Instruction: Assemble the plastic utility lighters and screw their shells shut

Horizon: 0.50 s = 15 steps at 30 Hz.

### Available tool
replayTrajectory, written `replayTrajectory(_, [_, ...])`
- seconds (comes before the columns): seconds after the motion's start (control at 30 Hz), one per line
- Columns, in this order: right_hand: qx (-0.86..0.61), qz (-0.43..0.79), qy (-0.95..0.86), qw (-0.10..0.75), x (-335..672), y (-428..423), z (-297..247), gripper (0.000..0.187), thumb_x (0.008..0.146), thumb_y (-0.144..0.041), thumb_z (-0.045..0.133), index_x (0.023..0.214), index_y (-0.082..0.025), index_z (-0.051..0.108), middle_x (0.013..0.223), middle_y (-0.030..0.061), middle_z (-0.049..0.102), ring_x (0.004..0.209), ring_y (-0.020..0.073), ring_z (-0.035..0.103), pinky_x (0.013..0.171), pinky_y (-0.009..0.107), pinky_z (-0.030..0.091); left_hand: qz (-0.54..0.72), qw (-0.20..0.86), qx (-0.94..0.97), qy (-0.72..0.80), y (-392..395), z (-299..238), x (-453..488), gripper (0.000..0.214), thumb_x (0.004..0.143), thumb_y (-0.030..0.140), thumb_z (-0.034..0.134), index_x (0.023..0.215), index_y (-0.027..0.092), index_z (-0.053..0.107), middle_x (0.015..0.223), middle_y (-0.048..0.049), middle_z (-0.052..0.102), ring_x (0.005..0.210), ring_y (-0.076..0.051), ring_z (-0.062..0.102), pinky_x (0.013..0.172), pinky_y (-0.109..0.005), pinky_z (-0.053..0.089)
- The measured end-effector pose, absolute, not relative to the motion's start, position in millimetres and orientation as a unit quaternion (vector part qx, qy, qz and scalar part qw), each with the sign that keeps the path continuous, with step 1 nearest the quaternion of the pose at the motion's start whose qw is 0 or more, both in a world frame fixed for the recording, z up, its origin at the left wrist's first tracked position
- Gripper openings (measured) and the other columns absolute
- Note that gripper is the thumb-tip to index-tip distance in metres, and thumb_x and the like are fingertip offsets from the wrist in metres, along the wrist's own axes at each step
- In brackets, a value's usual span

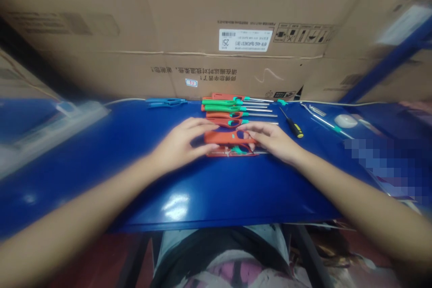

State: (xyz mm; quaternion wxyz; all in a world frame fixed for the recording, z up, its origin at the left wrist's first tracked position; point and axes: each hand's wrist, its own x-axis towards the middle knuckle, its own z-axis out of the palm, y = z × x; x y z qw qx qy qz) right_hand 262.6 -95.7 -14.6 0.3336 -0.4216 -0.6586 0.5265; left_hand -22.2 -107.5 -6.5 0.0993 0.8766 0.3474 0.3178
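An orange lighter casing half (221, 137) is held at both ends just above the blue table. My left hand (182, 144) grips its left end between thumb and fingers. At the end with the trigger opening, my right hand (270, 139) has its fingers closed on the casing. Right below lies an open lighter body (229, 151), with teal and white parts and a metal tube showing in its orange shell. Beyond my hands, several long-necked lighters lie in a row, among them an orange lighter (222, 122) and a green lighter (221, 109).
A yellow-and-black screwdriver (294, 127) lies to the right, near a white round object (346, 120) and a loose metal tube (324, 121). Blue pliers-like tools (167, 102) sit at the back left. A large cardboard box (162, 31) stands behind the blue table (209, 189).
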Motion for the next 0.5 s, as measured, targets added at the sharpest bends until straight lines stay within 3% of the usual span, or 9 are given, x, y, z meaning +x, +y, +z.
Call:
replayTrajectory(0.13, [-0.401, 0.517, -0.687, 0.317, 260.2, -100.7, -12.6, 0.035, 0.095, -0.037, 0.054, 0.122, -0.019, 0.067, 0.089, 0.0029, 0.065, 0.065, 0.0115, 0.059, 0.063, 0.027, 0.054, 0.277, 0.111, 0.897, 0.327, -105.1, -10.8, -24.3, 0.037, 0.096, 0.039, 0.063, 0.126, 0.017, 0.067, 0.123, -0.0107, 0.071, 0.112, -0.023, 0.067, 0.100, -0.037, 0.052])
replayTrajectory(0.37, [-0.367, 0.269, -0.850, 0.268, 264.2, -100.6, -18.0, 0.040, 0.088, -0.039, 0.070, 0.122, -0.019, 0.066, 0.106, 0.0066, 0.070, 0.093, 0.0205, 0.066, 0.083, 0.035, 0.054, 0.238, 0.152, 0.903, 0.325, -103.0, -9.5, -23.7, 0.035, 0.091, 0.040, 0.069, 0.117, 0.017, 0.070, 0.114, -0.0104, 0.074, 0.104, -0.025, 0.067, 0.093, -0.039, 0.052])
replayTrajectory(0.5, [-0.335, 0.222, -0.880, 0.252, 265.9, -99.1, -19.3, 0.030, 0.088, -0.032, 0.069, 0.116, -0.021, 0.065, 0.108, 0.0074, 0.068, 0.094, 0.0203, 0.065, 0.084, 0.034, 0.054, 0.206, 0.161, 0.912, 0.316, -102.2, -12.4, -22.1, 0.034, 0.090, 0.038, 0.070, 0.117, 0.018, 0.070, 0.114, -0.0101, 0.073, 0.104, -0.025, 0.066, 0.093, -0.039, 0.052])
